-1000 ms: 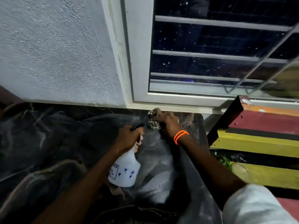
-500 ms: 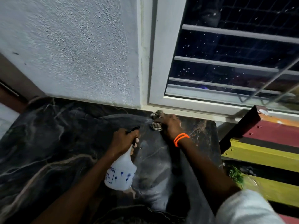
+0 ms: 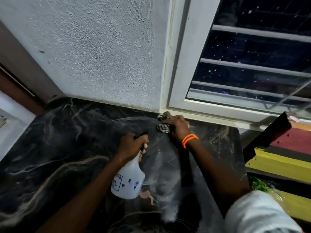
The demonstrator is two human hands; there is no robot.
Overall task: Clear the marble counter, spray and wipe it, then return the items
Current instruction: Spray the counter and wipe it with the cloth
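Marble counter point(image 3: 50, 148), black with pale veins, lay below the white textured wall point(image 3: 101, 52). White plastic spray bottle point(image 3: 128, 180) hung over its middle, left hand point(image 3: 130, 145) wrapped around the neck. Right hand point(image 3: 178, 126), fingers curled, pressed a checked cloth point(image 3: 162, 127) at the counter's far edge.

Dark veined marble bench point(image 3: 58, 148), wet-streaked; white spray bottle point(image 3: 128, 180) held tilted above it; checked cloth point(image 3: 162, 127) pressed at the back edge.
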